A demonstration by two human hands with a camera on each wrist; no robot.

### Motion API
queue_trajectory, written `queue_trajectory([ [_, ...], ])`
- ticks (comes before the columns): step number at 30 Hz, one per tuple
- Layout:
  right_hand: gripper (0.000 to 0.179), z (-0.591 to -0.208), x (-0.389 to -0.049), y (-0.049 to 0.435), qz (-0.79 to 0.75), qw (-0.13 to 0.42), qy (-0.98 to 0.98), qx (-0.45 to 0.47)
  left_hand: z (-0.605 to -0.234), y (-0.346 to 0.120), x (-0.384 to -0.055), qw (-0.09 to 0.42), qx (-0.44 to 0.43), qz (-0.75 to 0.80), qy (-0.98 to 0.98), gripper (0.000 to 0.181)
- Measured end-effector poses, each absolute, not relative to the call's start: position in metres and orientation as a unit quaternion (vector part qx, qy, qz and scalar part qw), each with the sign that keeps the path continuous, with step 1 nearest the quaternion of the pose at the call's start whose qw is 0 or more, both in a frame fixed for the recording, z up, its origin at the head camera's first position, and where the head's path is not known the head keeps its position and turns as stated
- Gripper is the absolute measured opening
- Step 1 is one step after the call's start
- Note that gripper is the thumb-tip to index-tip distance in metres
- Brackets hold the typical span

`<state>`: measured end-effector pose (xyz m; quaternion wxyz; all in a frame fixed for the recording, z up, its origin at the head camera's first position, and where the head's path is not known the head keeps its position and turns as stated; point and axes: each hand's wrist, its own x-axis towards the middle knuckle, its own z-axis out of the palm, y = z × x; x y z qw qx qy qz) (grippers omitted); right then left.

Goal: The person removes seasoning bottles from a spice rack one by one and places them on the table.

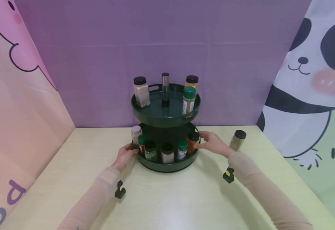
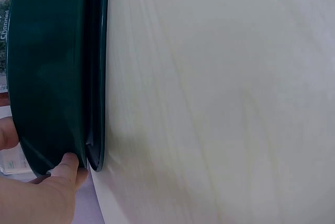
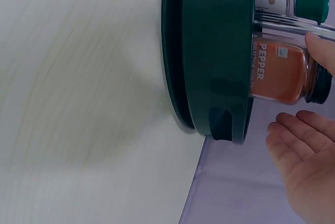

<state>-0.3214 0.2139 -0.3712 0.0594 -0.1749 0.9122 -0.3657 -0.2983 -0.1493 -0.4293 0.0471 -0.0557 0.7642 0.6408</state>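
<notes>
A dark green two-tier turntable (image 1: 166,167) stands on the table, with spice jars on both tiers. My left hand (image 1: 125,156) grips the lower tier's rim at its left side, thumb inside and fingers against the outer wall (image 2: 47,72). At the right side, my right hand (image 1: 212,143) is beside a black-lidded jar of orange-red powder (image 3: 280,69) labelled "PEPPER". Its thumb (image 3: 322,54) is near the jar's lid, and the other fingers are extended with a gap to the jar. Beside that jar is a green-lidded jar (image 1: 182,150) with a white label.
The upper tier (image 1: 156,120) carries a tall black-lidded jar (image 1: 141,94) on the left and two jars on the right, including a green-capped one (image 1: 188,102). Another black-lidded jar (image 1: 237,140) stands on the table behind my right forearm. A purple backdrop (image 1: 104,64) hangs behind.
</notes>
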Motion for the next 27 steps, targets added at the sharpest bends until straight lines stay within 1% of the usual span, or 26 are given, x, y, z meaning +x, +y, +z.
queue_trajectory([
  [9,0.058,-0.375,-0.323,0.205,-0.357,0.041,0.916,-0.179,-0.431,-0.150,-0.298,0.046,-0.054,0.639,0.766,0.055],
  [14,0.051,-0.381,-0.327,0.203,-0.382,0.046,0.907,-0.172,-0.431,-0.150,-0.298,0.046,-0.055,0.636,0.768,0.055],
  [17,0.048,-0.384,-0.328,0.200,-0.398,0.050,0.901,-0.164,-0.431,-0.150,-0.298,0.045,-0.057,0.636,0.768,0.055],
  [27,0.044,-0.390,-0.328,0.193,-0.401,0.025,0.905,-0.138,-0.431,-0.150,-0.298,0.046,-0.057,0.637,0.767,0.055],
])
